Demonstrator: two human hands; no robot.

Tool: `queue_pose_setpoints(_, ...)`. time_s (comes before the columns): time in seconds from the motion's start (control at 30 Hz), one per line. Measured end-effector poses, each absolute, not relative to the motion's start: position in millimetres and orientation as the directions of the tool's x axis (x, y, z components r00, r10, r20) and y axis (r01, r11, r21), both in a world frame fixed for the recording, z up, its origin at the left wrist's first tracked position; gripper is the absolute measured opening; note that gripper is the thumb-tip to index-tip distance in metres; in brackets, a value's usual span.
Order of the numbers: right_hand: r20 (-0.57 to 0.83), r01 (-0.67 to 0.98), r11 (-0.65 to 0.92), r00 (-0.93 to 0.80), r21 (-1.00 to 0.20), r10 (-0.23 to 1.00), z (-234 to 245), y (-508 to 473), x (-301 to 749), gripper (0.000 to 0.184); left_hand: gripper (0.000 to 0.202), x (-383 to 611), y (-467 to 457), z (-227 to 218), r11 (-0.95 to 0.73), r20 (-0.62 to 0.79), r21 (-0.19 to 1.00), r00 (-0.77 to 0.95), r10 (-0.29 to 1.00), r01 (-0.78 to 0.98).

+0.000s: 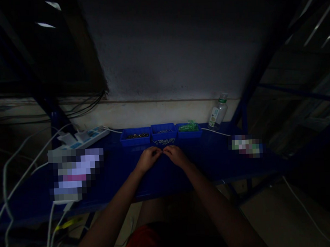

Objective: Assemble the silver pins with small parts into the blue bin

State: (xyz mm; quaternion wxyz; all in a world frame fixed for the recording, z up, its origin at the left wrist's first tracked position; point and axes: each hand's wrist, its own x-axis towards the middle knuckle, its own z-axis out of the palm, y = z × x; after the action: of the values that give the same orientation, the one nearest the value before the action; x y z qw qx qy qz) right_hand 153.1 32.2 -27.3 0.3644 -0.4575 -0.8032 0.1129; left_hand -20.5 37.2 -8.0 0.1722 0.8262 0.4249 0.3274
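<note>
My left hand (148, 157) and my right hand (176, 155) meet fingertip to fingertip over the blue table (120, 172), both pinched closed on something too small and dark to make out. Just beyond them lies a loose pile of thin metal pins (163, 141). Behind that stand three blue trays: the left tray (135, 136) holds small dark metal parts, the middle tray (163, 131) holds thin metal pieces, the right tray (189, 130) holds green parts.
A white power strip (82, 138) with plugs and white cables lies at the back left. A clear bottle (218, 114) stands at the back right near a blue shelf post. Blurred patches cover objects left and right. The scene is very dark.
</note>
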Motion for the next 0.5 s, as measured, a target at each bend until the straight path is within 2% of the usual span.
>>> queue_pose_setpoints(0.2, 0.465, 0.648, 0.552, -0.325, -0.524, 0.823, -26.2, 30.7, 152.0, 0.007, 0.022, -18.9, 34.6, -4.2, -0.589, 0.377, 0.592, 0.457, 0.805, 0.55)
queue_pose_setpoints(0.4, 0.457, 0.589, 0.539, -0.299, -0.603, 0.838, -20.6, 29.3, 151.6, 0.017, 0.019, -19.9, 31.8, -0.5, -0.497, 0.408, 0.693, 0.284, 0.868, 0.523)
queue_pose_setpoints(0.5, 0.44, 0.577, 0.511, -0.272, -0.637, 0.856, -18.8, 27.9, 152.1, 0.02, 0.02, -20.1, 32.7, -2.2, -0.465, 0.375, 0.697, 0.275, 0.885, 0.545)
